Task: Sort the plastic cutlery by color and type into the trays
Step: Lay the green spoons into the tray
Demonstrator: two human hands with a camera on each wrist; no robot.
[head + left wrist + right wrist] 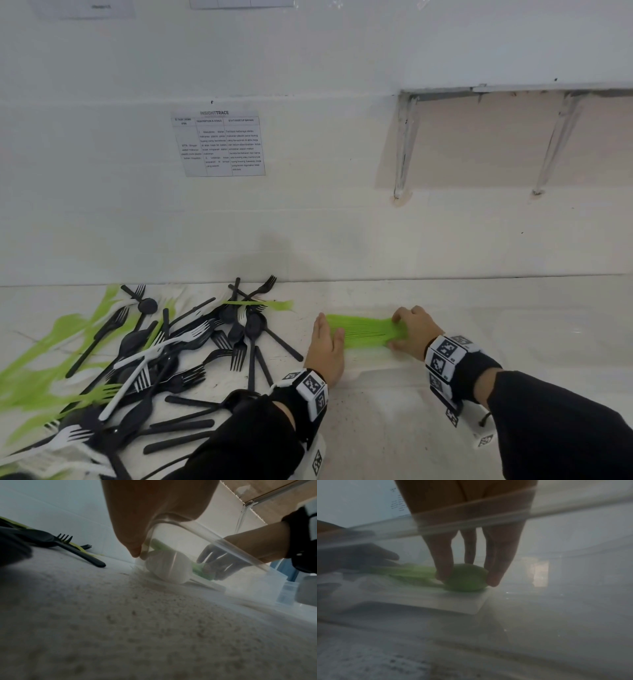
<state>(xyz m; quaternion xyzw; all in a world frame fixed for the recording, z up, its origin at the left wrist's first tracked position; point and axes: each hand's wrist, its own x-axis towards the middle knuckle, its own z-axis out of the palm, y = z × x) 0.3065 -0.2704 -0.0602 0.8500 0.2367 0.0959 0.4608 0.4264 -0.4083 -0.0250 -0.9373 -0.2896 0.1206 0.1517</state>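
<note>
A bundle of green spoons [363,330] lies inside a clear plastic tray [513,342] on the white table. My left hand [327,337] lies flat with straight fingers against the bundle's left end. My right hand [407,329] pinches the bowl ends at the right. In the right wrist view, its fingers [443,561] and thumb close round the green spoon bowls [467,584] behind the tray rim [573,511]. To the left lies a mixed pile [154,359] of black, white and green forks and spoons.
The white wall stands close behind the table, with a printed sheet [219,144] taped on it and shelf brackets [406,144] at the upper right. A black fork [80,553] lies just left of my left hand. Speckled bare tabletop [376,428] shows in front of the tray.
</note>
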